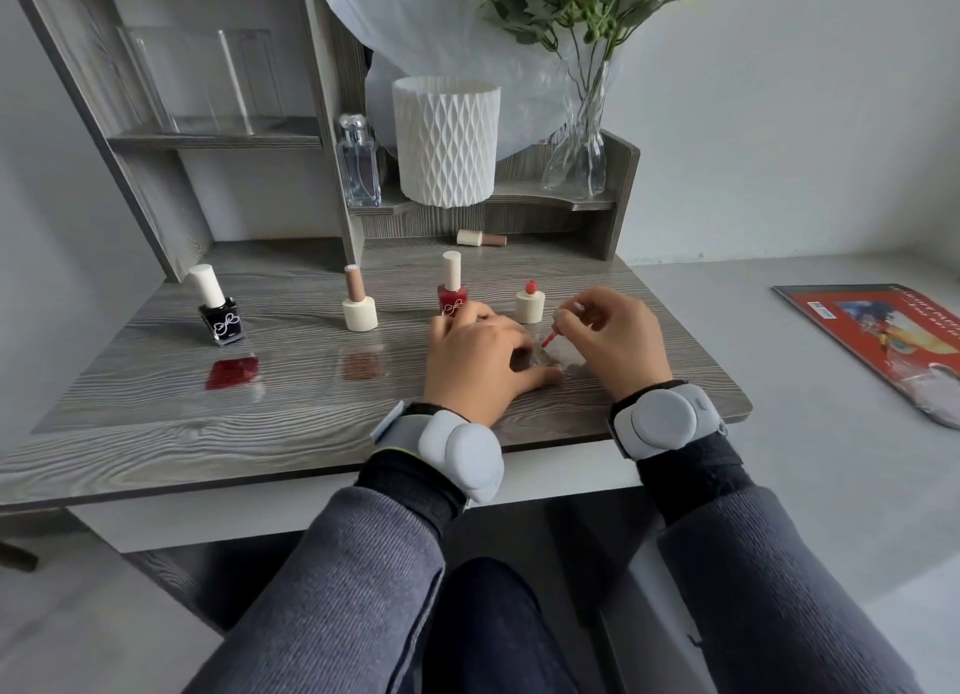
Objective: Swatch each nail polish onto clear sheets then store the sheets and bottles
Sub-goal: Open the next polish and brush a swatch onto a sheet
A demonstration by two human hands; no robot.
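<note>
A clear sheet (566, 361) lies on the grey wood table (311, 407) between my hands. My left hand (475, 361) presses down on the sheet's left part. With my right hand (608, 335) I pinch a polish brush (550, 337) whose red tip points down at the sheet. Just behind it stands an open cream bottle (529, 305) with a red neck. To its left, a red bottle (452, 296), a tan-and-cream bottle (359, 304) and a black bottle (220, 311) stand in a row. A dark red swatch sheet (232, 373) and a brownish swatch sheet (360, 366) lie in front of them.
Another small polish bottle (481, 238) lies on its side under the low shelf. The shelf unit holds a clear acrylic organizer (197, 80), a perfume bottle (358, 166), a white ribbed vase (445, 142) and a glass vase (576, 161) with flowers. A red magazine (883, 335) lies far right.
</note>
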